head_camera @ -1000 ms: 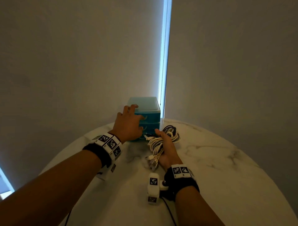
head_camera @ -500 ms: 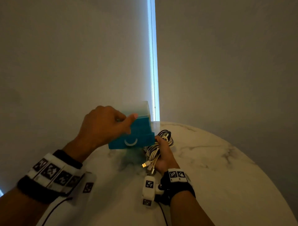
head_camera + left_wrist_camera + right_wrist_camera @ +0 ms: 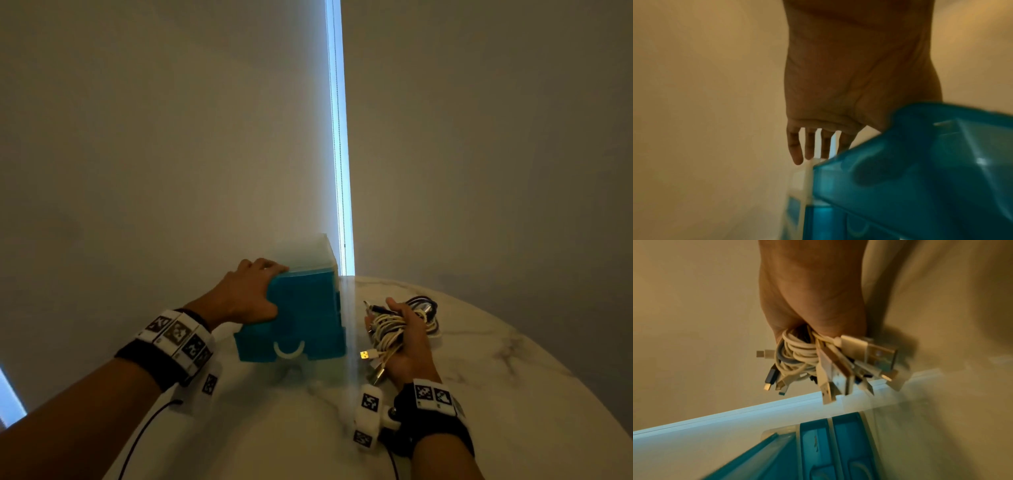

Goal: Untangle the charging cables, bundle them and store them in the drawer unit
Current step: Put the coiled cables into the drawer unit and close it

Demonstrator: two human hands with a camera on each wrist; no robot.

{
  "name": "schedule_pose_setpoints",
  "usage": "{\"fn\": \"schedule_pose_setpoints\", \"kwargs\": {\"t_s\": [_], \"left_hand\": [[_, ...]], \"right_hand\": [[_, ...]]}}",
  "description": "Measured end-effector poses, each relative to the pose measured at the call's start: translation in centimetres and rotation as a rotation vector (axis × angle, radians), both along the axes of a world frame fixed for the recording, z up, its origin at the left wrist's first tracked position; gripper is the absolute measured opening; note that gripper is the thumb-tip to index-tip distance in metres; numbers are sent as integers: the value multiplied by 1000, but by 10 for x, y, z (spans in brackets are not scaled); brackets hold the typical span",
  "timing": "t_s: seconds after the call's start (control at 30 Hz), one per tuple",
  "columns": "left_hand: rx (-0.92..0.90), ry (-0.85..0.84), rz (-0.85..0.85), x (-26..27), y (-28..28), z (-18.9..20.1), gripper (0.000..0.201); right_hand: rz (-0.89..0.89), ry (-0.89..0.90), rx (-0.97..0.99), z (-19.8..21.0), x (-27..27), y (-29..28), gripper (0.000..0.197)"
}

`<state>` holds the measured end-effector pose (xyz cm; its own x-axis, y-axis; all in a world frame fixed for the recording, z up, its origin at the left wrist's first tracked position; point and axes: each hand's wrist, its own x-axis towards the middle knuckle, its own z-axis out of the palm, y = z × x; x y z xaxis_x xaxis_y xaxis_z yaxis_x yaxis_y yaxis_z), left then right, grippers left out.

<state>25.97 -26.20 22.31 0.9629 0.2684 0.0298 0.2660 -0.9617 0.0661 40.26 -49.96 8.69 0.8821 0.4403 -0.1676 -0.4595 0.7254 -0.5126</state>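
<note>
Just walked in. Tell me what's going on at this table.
A person is putting away charging cables. The right hand grips a coiled bundle of cables, plugs sticking out, just above the marble table. The left hand holds the blue drawer unit, with one drawer pulled out. No cables are in it yet.

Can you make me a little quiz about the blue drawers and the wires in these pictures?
1. True or false: the right hand grips a bundle of cables.
2. What is pulled out of the drawer unit? A) a blue drawer B) a book C) a cup
3. Fill in: the left hand holds the side of the ____.

Key: 1 true; 2 A; 3 drawer.
</note>
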Motion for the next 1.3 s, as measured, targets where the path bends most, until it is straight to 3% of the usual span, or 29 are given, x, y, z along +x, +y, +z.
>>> {"fn": "schedule_pose_setpoints", "kwargs": {"t_s": [0.17,0.3,0.43,0.5,0.57,0.67,0.77,0.87,0.97,1.03,1.1,1.2,1.3], "left_hand": [[-24,-177,-32,2,-12,6,62],[-129,-122,-101,3,6,-14,72],[-137,-172,-99,-2,12,-23,78],[-129,-146,-79,0,12,-20,82],[-122,-115,-65,3,11,-17,85],[-96,-93,-50,6,9,-15,80],[-25,-90,-49,6,3,-11,81],[43,-90,-68,3,-1,-8,84],[74,-87,-74,-2,-4,-4,79],[57,-107,-63,-5,-5,-2,61],[20,-114,-52,-8,-3,-2,49],[-99,-125,-45,-11,1,-5,48],[-167,-139,-39,-11,2,-11,50]], "right_hand": [[35,25,-45,1,-5,-9,20],[24,63,-63,2,-11,-19,30],[-135,48,-167,-2,1,-33,42],[-226,-19,-203,11,1,-45,46],[-336,-126,-277,43,-16,-57,23],[-566,-385,-567,97,-48,-69,7],[-692,-695,-819,143,-80,-68,7],[-580,-1069,-1174,176,-111,-44,14],[-299,-1332,-1589,180,-113,0,9],[-122,-1388,-1856,169,-110,26,26],[-69,-1388,-2004,154,-108,42,44],[-49,-1359,-2094,141,-100,47,74],[36,-1367,-2184,140,-95,48,79]]}}
